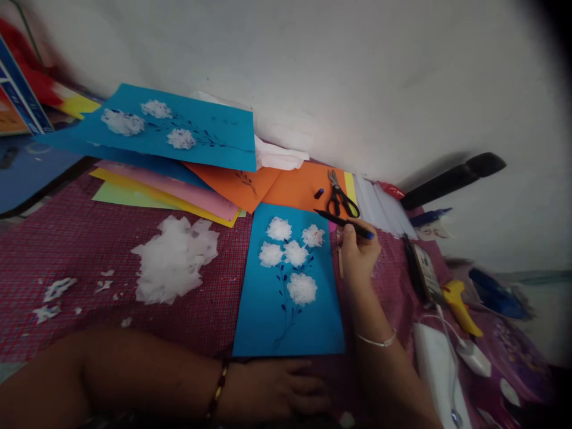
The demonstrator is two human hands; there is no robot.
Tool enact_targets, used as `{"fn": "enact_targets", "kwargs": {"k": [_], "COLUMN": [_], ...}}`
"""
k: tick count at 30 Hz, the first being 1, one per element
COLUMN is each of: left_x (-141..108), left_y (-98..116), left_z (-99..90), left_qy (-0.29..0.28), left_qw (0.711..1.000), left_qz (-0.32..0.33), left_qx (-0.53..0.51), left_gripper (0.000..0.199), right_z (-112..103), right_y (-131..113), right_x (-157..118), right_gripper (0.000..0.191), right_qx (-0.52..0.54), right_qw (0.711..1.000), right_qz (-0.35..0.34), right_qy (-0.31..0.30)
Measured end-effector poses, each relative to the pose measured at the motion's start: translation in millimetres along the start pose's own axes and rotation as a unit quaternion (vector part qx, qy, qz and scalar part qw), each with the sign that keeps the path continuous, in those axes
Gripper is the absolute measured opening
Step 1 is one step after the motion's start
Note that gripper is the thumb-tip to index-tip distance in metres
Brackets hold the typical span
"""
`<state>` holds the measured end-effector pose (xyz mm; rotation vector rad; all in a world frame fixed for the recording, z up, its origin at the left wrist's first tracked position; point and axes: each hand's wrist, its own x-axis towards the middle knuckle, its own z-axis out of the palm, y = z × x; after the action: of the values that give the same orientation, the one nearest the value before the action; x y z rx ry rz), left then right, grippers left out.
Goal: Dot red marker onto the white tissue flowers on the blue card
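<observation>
My right hand (361, 250) grips a black marker pen (344, 224) with a blue end, its tip pointing left above the top right corner of a blue sheet (250, 322). On that sheet are several white ruffled paper flowers (302, 288) with dark drawn stems and leaves. My left hand (272, 390) lies flat, fingers stretched out, along the sheet's lower edge. Just beyond the pen, a small dark blue cap (319, 193) and black-handled scissors (338, 196) rest on orange paper (290, 189).
At the back left, another blue sheet with white flowers (223, 128) tops a stack of coloured papers (134, 193). Thin white paper pieces (172, 262) and scraps (58, 289) lie leftward. On the right are a phone (426, 274), a yellow-handled tool (460, 307) and a white power strip (435, 363).
</observation>
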<state>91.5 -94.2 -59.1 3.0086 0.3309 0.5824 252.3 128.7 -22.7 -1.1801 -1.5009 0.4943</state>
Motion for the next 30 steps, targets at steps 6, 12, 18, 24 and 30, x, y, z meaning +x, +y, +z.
{"fn": "enact_targets", "kwargs": {"k": [6,12,18,24,30], "left_x": [0,2,1,-1,1], "left_y": [0,-1,-1,1,-1], "left_z": [-2.5,-6.8,-5.3,0.5,-2.2], "left_qy": [0.011,-0.004,-0.003,-0.004,-0.029], "left_qw": [1.000,1.000,1.000,1.000,0.999], "left_qz": [-0.009,-0.006,-0.002,-0.003,0.001], "left_qx": [0.012,0.024,0.019,0.000,-0.015], "left_gripper": [0.044,0.052,0.050,0.049,0.050], "right_z": [-7,-12,-12,-13,-17], "right_y": [-9,-11,-1,-16,-29], "right_x": [4,3,3,5,10], "right_gripper": [0.021,0.017,0.020,0.013,0.010], "right_qx": [-0.044,-0.078,-0.041,-0.016,0.084], "right_qw": [0.999,0.997,0.998,0.998,0.993], "right_qz": [-0.007,-0.005,-0.019,0.032,0.070], "right_qy": [0.011,-0.002,-0.035,-0.058,-0.049]}}
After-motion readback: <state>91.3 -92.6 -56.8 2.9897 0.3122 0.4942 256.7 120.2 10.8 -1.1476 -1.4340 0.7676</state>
